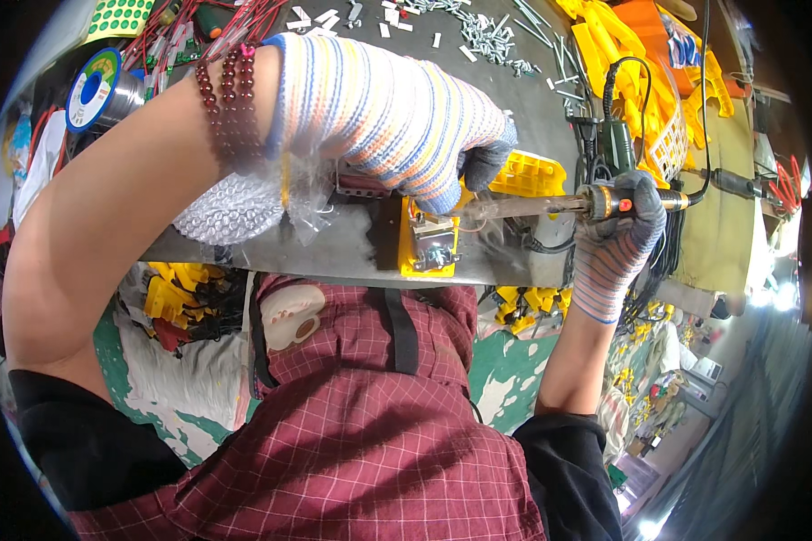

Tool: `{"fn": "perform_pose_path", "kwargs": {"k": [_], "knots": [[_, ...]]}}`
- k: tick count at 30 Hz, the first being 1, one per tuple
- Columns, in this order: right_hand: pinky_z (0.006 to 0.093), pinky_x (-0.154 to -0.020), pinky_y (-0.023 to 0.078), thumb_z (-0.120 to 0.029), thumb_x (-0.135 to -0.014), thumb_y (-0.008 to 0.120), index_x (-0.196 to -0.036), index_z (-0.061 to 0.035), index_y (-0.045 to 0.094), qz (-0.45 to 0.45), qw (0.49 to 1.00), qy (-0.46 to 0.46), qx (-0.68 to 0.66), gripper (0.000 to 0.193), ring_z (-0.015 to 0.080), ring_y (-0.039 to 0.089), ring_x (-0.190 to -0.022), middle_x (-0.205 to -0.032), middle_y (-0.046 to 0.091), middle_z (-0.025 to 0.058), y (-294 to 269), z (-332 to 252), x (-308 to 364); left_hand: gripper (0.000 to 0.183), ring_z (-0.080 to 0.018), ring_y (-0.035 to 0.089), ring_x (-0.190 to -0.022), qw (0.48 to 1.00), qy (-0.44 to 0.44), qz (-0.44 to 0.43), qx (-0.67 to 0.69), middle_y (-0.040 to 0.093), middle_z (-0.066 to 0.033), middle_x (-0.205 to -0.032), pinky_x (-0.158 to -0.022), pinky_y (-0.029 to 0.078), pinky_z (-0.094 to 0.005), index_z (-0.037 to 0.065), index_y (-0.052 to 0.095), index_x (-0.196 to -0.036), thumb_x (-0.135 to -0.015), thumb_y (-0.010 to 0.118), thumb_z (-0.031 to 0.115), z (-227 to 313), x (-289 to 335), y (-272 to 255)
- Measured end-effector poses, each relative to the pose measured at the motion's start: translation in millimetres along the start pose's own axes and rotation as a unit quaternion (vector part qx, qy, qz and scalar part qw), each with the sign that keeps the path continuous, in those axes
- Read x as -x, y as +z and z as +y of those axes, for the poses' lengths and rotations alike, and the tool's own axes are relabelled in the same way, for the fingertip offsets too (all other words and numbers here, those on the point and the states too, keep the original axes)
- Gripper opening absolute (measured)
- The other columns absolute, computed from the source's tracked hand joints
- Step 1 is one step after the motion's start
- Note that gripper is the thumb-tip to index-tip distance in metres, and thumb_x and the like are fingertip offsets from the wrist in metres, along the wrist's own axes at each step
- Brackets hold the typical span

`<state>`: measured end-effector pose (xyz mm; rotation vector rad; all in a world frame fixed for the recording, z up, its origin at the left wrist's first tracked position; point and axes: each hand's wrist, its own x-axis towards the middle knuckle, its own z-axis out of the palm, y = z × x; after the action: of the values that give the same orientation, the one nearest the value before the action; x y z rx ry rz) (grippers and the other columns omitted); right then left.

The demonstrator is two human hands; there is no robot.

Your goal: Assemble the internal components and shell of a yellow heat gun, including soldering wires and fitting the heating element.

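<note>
My left hand (397, 113), in a striped knit glove with grey fingertips, reaches across the bench. Its fingers are bent and pressed together over the far end of a small yellow plastic housing (406, 260); whatever they pinch is hidden. Metal and dark parts (435, 245) sit inside the housing near the bench's front edge. My right hand (618, 239), gloved too, is wrapped round the handle of a soldering iron (537, 206). The iron points left, its tip end close to my left fingertips and the housing. Whether the tip touches anything cannot be made out.
Behind the iron lies another yellow plastic shell (528, 174). Bubble wrap (230, 212) and a spool of wire (93, 90) are at left. Loose screws (489, 38) cover the far bench, with red wires (253, 27) beside them. Yellow parts (613, 59) heap at far right.
</note>
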<state>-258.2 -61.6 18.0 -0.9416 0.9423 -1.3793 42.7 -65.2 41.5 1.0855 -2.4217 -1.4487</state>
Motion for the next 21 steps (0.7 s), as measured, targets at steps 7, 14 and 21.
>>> {"fn": "perform_pose_path", "kwargs": {"k": [7,14,21], "knots": [[0.0274,-0.070,0.052,-0.018,-0.085,0.067,-0.090,-0.0092,0.058,0.042,0.999,0.013,0.033,0.015,0.0131,0.058,-0.075,-0.084,0.059,0.0019,5.4,-3.3,4.2,0.032,-0.0240,0.066,-0.064,1.000,0.003,0.002,-0.014,0.068,-0.0107,-0.086,-0.059,0.053,-0.0367,0.007,0.064,-0.103,-0.074,0.070,0.018,7.7,-2.9,-2.1],[0.0310,-0.057,0.050,-0.025,-0.090,0.059,-0.077,-0.0110,0.057,0.130,0.987,-0.075,0.062,0.019,0.0178,0.054,-0.054,-0.063,0.055,0.0029,45.9,-37.3,-22.3,0.033,-0.0281,0.068,-0.075,0.999,0.028,0.021,-0.041,0.069,-0.0126,-0.090,-0.066,0.053,-0.0385,0.009,0.064,-0.104,-0.074,0.071,0.021,0.1,-0.4,-5.3],[0.0203,-0.055,0.044,-0.012,-0.091,0.060,-0.100,-0.0033,0.062,-0.027,0.930,-0.285,0.229,0.013,0.0093,0.056,-0.063,-0.087,0.064,0.0085,115.1,-49.7,-66.1,0.036,-0.0350,0.067,-0.086,0.996,0.008,0.001,-0.091,0.068,-0.0129,-0.090,-0.075,0.053,-0.0443,0.015,0.064,-0.108,-0.076,0.071,0.031,2.3,-3.3,-1.5]]}}
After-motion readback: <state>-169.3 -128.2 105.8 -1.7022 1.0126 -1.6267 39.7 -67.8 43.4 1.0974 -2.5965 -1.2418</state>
